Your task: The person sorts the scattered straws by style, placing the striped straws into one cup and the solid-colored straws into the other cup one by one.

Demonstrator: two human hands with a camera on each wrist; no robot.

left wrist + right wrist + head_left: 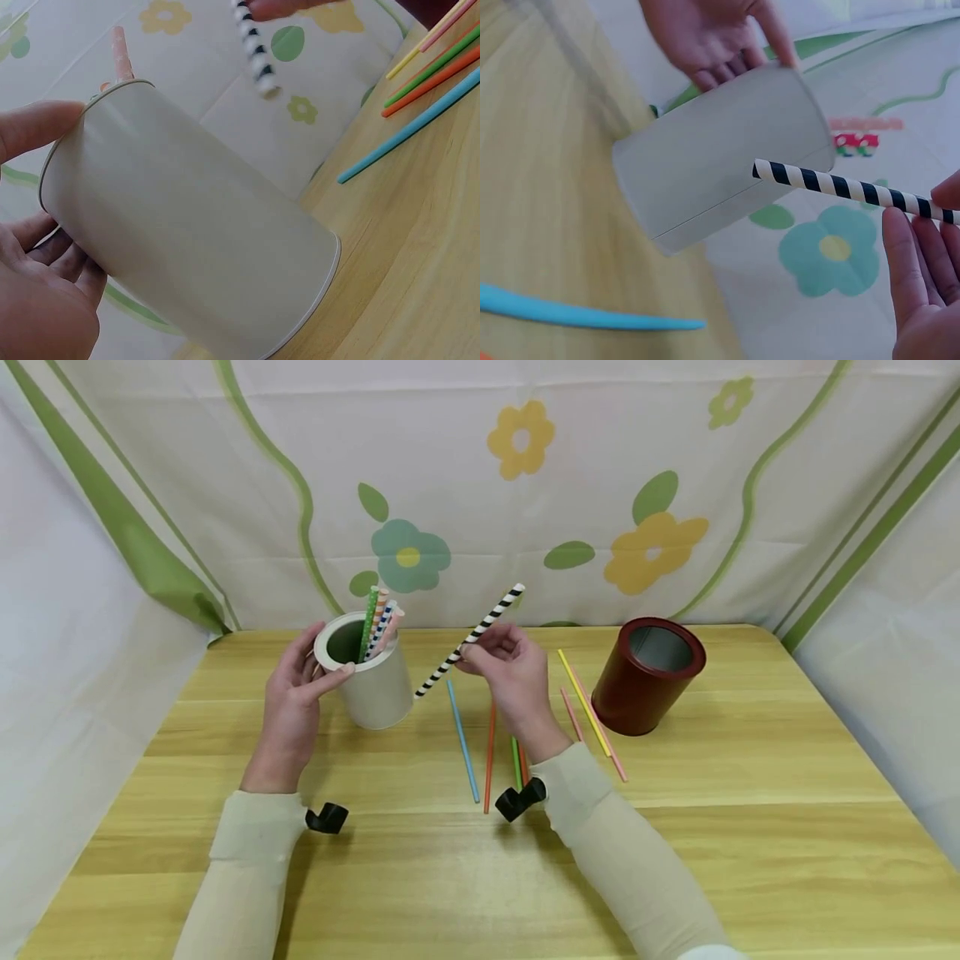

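My left hand grips the rim and side of a white cylindrical holder, thumb on the rim nearest me. Several patterned paper straws lean inside it: green, orange-striped, blue-checked and pink. Between the thumb and fingers of my right hand is a black-and-white striped paper straw, pinched near its middle and held slanted above the table. Its lower end points toward the white holder and sits just right of it. The right wrist view shows that striped straw in front of the holder's side.
Thin plain sticks lie on the wooden table: a blue one, an orange one, a green one, a yellow one and pink ones. A dark red cylindrical holder stands at the right. A flowered curtain hangs behind.
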